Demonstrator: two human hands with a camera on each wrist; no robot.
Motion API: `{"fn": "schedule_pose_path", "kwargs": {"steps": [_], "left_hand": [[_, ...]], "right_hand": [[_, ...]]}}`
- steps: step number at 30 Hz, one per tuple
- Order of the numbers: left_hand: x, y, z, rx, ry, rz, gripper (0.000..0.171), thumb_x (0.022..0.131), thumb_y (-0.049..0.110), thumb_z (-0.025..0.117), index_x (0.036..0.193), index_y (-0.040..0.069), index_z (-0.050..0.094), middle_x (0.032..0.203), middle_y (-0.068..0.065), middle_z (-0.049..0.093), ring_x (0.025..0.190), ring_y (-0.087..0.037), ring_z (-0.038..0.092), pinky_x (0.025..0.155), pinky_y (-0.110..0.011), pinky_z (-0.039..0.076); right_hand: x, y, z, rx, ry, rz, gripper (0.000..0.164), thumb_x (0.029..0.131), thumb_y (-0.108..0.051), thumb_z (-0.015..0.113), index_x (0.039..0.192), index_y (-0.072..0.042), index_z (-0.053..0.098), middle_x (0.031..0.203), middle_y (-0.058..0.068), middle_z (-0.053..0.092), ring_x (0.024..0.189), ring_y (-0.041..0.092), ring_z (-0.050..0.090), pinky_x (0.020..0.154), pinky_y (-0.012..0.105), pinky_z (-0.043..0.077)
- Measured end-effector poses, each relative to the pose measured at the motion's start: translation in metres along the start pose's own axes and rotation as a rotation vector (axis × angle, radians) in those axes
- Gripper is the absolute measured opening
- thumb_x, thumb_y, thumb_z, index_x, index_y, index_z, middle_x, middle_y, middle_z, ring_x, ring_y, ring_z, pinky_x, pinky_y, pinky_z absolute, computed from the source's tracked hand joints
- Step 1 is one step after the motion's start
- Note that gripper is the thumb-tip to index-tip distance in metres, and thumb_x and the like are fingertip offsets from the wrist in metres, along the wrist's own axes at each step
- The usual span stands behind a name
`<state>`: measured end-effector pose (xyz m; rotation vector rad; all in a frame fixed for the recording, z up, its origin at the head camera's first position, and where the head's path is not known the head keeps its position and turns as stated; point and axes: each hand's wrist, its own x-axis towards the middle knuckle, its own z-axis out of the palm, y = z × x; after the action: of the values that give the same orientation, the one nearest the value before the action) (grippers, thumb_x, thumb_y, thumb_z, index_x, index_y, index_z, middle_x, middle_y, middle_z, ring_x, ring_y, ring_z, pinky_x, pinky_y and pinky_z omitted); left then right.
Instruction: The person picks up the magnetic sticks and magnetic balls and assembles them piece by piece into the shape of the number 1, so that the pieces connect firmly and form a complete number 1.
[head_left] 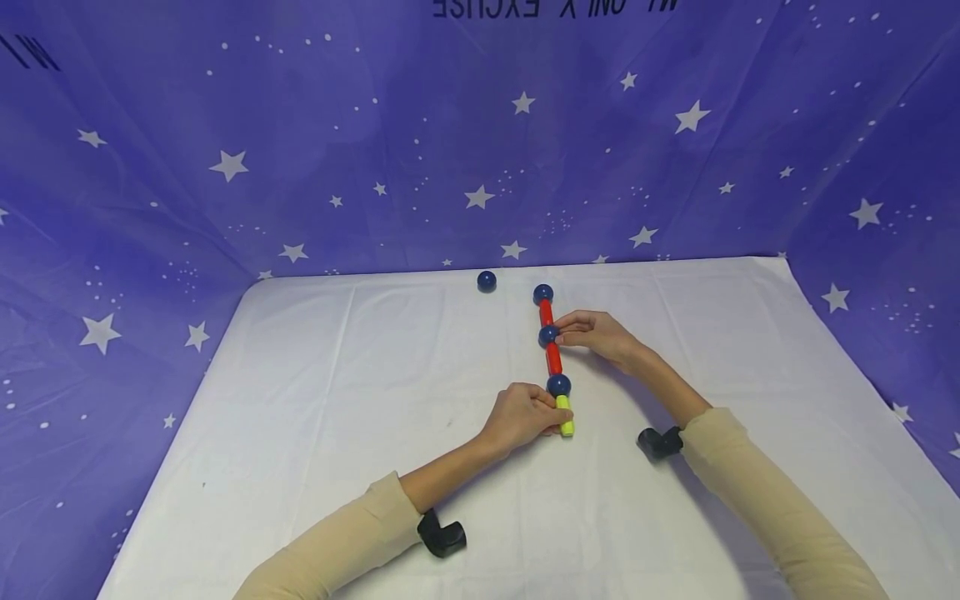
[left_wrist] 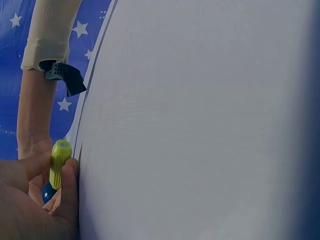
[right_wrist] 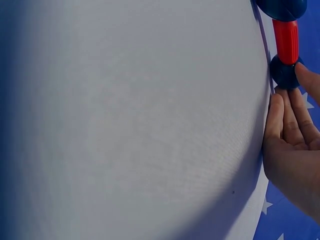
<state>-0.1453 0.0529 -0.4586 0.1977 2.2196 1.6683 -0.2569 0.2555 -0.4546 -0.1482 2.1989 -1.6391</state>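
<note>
A straight chain of toy construction pieces, blue balls joined by short rods, lies on the white cloth in the head view. My left hand (head_left: 521, 417) pinches the yellow-green rod (head_left: 566, 427) at the chain's near end between thumb and fingers. That rod meets the nearest blue ball (head_left: 558, 384). Thumb and fingertips of my right hand (head_left: 603, 337) hold the middle blue ball (head_left: 548, 336) from the right. One red rod (head_left: 554, 359) links these two balls, and another red rod (head_left: 546, 312) runs up to the far blue ball (head_left: 543, 292). The left wrist view shows the yellow-green rod (left_wrist: 60, 162) upright between fingers.
A loose blue ball (head_left: 487, 281) sits left of the chain near the table's back edge. Black wrist cameras (head_left: 442, 535) hang below both sleeves. Behind and beside the white-covered table (head_left: 337, 358) rises a purple curtain (head_left: 420, 133) with stars.
</note>
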Motion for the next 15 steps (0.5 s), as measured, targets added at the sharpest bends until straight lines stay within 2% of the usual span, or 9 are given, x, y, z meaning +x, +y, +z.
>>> {"fn": "schedule_pose_path", "kwargs": {"steps": [9,12,15], "left_hand": [[0.001,0.0,-0.004,0.018,-0.035,-0.02,0.021,0.083,0.016,0.083,0.089,0.001,0.071,0.072,0.0,0.072,0.065,-0.014,0.071,0.06,-0.023,0.055],[0.002,-0.001,-0.009,0.035,-0.047,-0.015,0.019,0.084,0.018,0.082,0.09,0.002,0.072,0.072,0.001,0.072,0.066,-0.013,0.07,0.061,-0.023,0.055],[0.006,-0.002,-0.017,0.043,-0.049,0.019,0.018,0.086,0.018,0.08,0.093,0.002,0.073,0.074,0.0,0.073,0.067,-0.013,0.07,0.061,-0.023,0.055]], "right_hand": [[-0.001,-0.001,0.002,-0.044,-0.001,0.009,0.043,0.091,-0.014,0.075,0.127,0.004,0.06,0.117,0.017,0.069,0.115,0.03,0.058,0.111,0.052,0.031],[0.0,-0.001,0.001,-0.05,0.002,0.019,0.044,0.091,-0.014,0.075,0.127,0.004,0.06,0.117,0.016,0.069,0.115,0.031,0.058,0.111,0.052,0.031],[0.0,-0.001,0.001,-0.054,0.005,0.019,0.043,0.09,-0.014,0.075,0.127,0.004,0.06,0.116,0.015,0.069,0.113,0.03,0.059,0.11,0.051,0.033]]}}
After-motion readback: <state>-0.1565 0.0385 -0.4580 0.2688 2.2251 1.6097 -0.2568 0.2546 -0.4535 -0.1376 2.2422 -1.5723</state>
